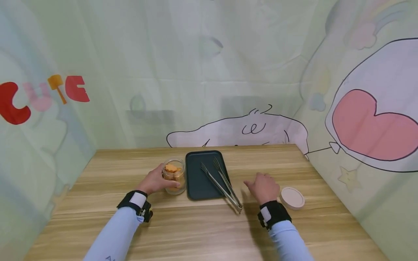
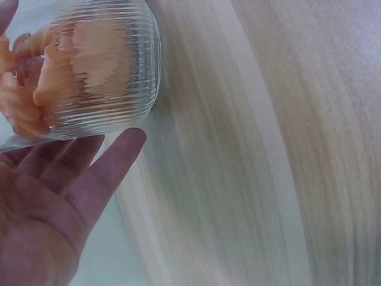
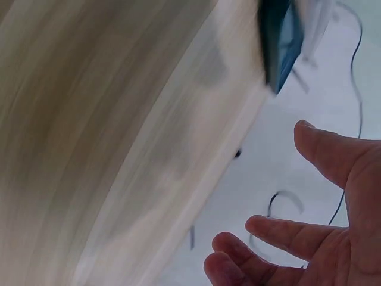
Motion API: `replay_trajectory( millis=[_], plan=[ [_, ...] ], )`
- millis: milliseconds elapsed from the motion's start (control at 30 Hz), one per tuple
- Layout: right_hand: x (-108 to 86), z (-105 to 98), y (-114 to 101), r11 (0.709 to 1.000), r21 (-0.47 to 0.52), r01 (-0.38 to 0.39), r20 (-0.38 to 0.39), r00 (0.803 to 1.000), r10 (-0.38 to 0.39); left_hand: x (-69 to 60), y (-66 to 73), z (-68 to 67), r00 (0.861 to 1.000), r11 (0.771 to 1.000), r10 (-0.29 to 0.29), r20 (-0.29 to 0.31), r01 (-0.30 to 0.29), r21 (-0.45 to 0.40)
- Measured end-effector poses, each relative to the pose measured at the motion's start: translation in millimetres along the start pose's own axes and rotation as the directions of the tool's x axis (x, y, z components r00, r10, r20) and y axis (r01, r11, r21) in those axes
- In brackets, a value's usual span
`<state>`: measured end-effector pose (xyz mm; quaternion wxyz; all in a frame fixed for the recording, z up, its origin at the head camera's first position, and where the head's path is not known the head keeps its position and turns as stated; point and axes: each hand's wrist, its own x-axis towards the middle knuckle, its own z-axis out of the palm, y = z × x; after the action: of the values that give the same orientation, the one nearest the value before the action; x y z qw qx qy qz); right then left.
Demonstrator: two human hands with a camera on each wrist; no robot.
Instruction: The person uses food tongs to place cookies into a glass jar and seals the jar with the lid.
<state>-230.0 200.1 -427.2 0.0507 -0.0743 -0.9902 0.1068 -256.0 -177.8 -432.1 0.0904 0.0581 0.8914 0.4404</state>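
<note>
A ribbed glass jar (image 2: pixel 113 71) without a lid holds orange, wavy-edged pieces (image 1: pixel 171 168). My left hand (image 1: pixel 160 181) grips it from the left, thumb across the near side. In the left wrist view, fingers curve along the jar's side. Just right of the jar lies a dark tray (image 1: pixel 196 174). Metal tongs (image 1: pixel 225 183) rest across it, their joined end sticking out past the near right corner. My right hand (image 1: pixel 263 187) hovers over the table between tongs and lid, holding nothing; its fingers are loosely spread in the right wrist view.
A round pale pink lid (image 1: pixel 292 198) lies on the wooden table (image 1: pixel 196 232), right of my right wrist. A printed curtain (image 1: pixel 202 72) hangs directly behind the table's far edge and along both sides.
</note>
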Motion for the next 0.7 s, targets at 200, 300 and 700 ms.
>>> replay_trajectory(
  millis=[200,300,700],
  plan=[
    [6.0,-5.6,41.4,0.998,0.006,-0.057,0.016,0.998,0.057,1.3,0.6,2.6,1.0,1.0,-0.014,-0.001,0.014,-0.023],
    [4.8,-7.7,61.0,0.995,0.023,-0.096,0.035,0.995,0.095,2.0,1.1,3.5,1.0,0.999,-0.009,0.003,0.009,-0.033],
    [5.2,-9.6,112.6,0.975,0.04,-0.217,0.168,0.964,0.207,1.3,-1.9,2.5,0.999,0.992,0.044,0.005,-0.043,-0.118]
  ],
)
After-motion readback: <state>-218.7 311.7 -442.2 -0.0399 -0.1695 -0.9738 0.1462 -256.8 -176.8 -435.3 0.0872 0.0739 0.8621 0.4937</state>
